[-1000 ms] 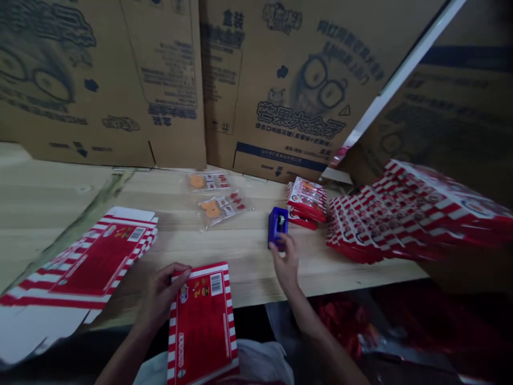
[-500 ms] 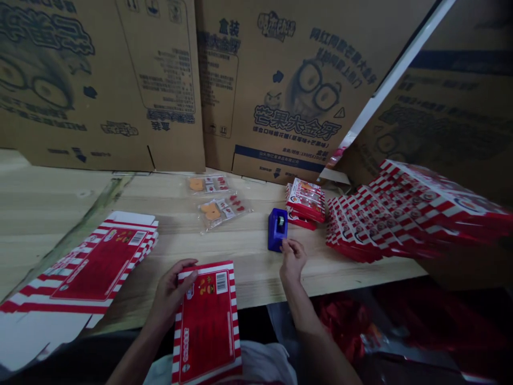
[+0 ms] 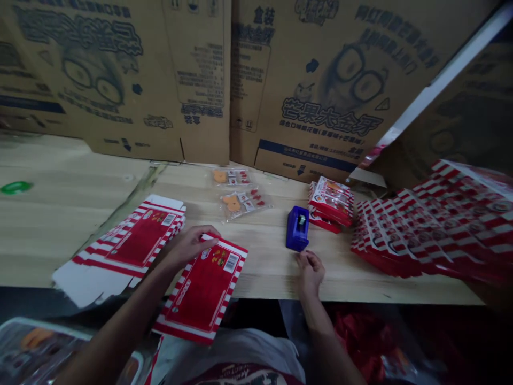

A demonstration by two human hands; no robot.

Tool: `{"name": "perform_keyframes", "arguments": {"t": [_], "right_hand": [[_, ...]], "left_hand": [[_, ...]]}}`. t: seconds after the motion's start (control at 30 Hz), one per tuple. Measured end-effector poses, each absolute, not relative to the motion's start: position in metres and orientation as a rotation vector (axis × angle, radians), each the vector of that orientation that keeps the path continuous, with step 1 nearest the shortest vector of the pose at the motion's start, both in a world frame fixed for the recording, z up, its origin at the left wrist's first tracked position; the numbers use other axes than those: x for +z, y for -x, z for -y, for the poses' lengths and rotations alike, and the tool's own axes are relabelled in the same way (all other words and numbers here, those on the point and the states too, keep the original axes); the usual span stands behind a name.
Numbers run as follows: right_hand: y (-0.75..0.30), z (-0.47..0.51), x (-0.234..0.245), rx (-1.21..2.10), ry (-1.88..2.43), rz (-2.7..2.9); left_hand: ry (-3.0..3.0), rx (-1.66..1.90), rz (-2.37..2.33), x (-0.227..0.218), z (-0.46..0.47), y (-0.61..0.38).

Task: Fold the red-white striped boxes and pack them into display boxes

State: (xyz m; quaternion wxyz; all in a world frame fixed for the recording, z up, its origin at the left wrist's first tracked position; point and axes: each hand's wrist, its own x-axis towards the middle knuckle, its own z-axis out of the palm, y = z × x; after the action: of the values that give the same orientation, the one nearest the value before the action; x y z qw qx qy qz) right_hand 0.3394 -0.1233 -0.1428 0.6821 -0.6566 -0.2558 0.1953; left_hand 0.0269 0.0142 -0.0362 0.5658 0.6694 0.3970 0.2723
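Note:
My left hand [image 3: 193, 247] grips the upper left corner of a red and white striped box [image 3: 206, 289], thumb on its printed face. The box is tilted over the table's front edge, barcode side up. My right hand [image 3: 310, 272] is closed in a pinch just in front of a blue tape dispenser [image 3: 297, 229], at its cutting edge. The fingers appear to hold the end of the tape, though the clear strip itself hardly shows. Left of my left hand lies a stack of flattened striped boxes [image 3: 138, 235], white flaps sticking out.
Two clear candy packets [image 3: 243, 203] [image 3: 231, 176] lie mid-table. Small filled boxes [image 3: 332, 200] stand behind the dispenser, and a large stack of striped boxes [image 3: 433, 224] fills the right. Cardboard cartons [image 3: 304, 133] wall the back. A white-rimmed tub [image 3: 44, 327] sits lower left; a green ring [image 3: 16, 187] lies far left.
The camera view has shifted left. My left hand has raised and tilted the box toward the table. My right hand's pinch has moved slightly off the dispenser's front.

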Motion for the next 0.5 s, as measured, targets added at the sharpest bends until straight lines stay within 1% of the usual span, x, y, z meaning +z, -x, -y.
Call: {"name": "perform_keyframes", "arguments": {"t": [0.1,0.17,0.23,0.27,0.37,0.43,0.5], "right_hand": [[-0.315,0.121,-0.111,0.800,1.387,0.833],[-0.294,0.110,-0.086,1.106,1.266,1.227],[-0.274,0.095,-0.066,1.242,1.158,1.593],[-0.265,0.088,-0.060,1.234,1.137,1.730],[-0.246,0.076,-0.058,1.050,1.236,1.947],[-0.240,0.075,-0.066,1.002,1.355,1.941],[-0.237,0.076,-0.075,1.068,1.431,1.835]], "left_hand": [[-1.697,0.434,-0.836,-0.035,-0.017,-0.029],[-1.724,0.349,-0.747,-0.038,-0.014,-0.035],[-1.727,0.296,-0.678,-0.041,-0.009,-0.041],[-1.724,0.281,-0.653,-0.042,-0.006,-0.043],[-1.714,0.308,-0.622,-0.043,0.001,-0.046],[-1.729,0.347,-0.639,-0.042,0.004,-0.043],[-1.753,0.364,-0.677,-0.041,0.005,-0.039]]}}
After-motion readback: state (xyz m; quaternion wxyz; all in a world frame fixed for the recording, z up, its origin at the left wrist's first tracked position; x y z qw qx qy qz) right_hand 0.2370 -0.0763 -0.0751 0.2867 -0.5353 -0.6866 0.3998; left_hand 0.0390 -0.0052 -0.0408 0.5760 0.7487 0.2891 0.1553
